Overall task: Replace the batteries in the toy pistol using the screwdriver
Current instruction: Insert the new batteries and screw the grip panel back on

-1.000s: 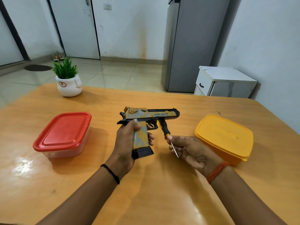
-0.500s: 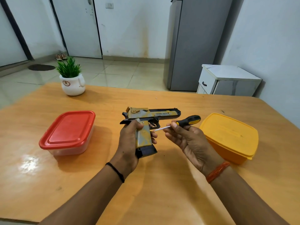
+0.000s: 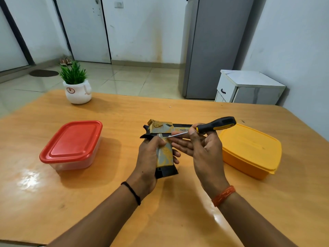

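Above the near middle of the table (image 3: 106,202), the left hand (image 3: 149,161) is wrapped around the grip of the toy pistol (image 3: 164,150), holding it upright with the barrel pointing right. The right hand (image 3: 204,152) pinches the black-and-yellow screwdriver (image 3: 211,126) between thumb and fingertips, its metal tip touching the top of the grip. Farther out stand a red-lidded container (image 3: 71,145) at left, a yellow container (image 3: 252,152) at right, and a potted plant (image 3: 76,86) near the far edge.
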